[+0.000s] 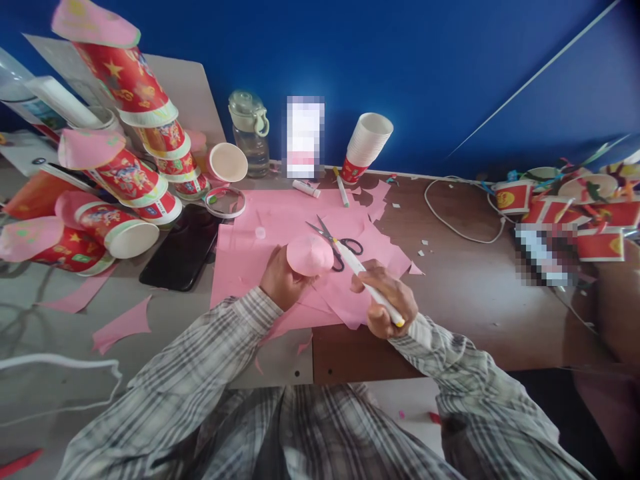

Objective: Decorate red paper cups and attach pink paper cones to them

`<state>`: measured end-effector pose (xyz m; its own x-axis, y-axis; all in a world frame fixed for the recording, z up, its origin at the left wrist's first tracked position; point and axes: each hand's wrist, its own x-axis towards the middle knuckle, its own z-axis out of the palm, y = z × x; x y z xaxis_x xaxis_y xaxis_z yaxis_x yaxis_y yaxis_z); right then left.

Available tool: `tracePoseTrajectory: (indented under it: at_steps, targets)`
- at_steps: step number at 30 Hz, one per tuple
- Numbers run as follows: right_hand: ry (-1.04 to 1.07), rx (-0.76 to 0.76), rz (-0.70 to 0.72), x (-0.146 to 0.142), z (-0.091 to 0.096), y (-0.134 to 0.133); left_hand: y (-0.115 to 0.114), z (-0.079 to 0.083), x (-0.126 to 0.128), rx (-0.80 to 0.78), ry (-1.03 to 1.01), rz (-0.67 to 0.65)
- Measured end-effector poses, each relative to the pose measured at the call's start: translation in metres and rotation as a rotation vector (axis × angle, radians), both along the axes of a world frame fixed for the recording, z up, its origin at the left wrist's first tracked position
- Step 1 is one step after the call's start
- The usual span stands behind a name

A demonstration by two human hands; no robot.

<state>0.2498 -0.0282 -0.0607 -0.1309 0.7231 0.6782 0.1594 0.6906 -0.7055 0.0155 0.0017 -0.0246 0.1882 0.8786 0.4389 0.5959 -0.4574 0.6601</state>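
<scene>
My left hand (281, 279) is closed round a paper cup capped with a pink paper dome (310, 255), held just above the pink paper sheets (280, 220). My right hand (387, 300) grips a white marker pen (367, 283) with a yellow end, its tip pointing toward the pink dome. Black-handled scissors (337, 243) lie on the pink paper just behind the dome, between my two hands.
Red printed cups with pink caps (120, 193) are piled at the left beside a black phone (183, 250). A stack of white cups (366, 143), a water bottle (249, 133), markers (342, 189) and a tape ring (226, 202) stand behind. More red cups (575, 213) and a white cable (460, 220) lie right.
</scene>
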Motion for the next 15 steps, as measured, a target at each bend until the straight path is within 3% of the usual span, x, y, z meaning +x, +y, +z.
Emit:
tracePoseTrajectory:
  at_steps: [3,11,15]
  targets:
    - [-0.083,0.196,0.024,0.001,-0.004,0.002,-0.001,0.0,0.0,0.017,-0.034,0.016]
    - [-0.273,0.156,0.056,0.006,-0.013,0.001,-0.006,0.01,0.002,0.003,-0.051,0.021]
    - [-0.257,0.234,0.031,0.0,-0.012,0.003,-0.009,0.013,0.002,-0.047,-0.065,0.019]
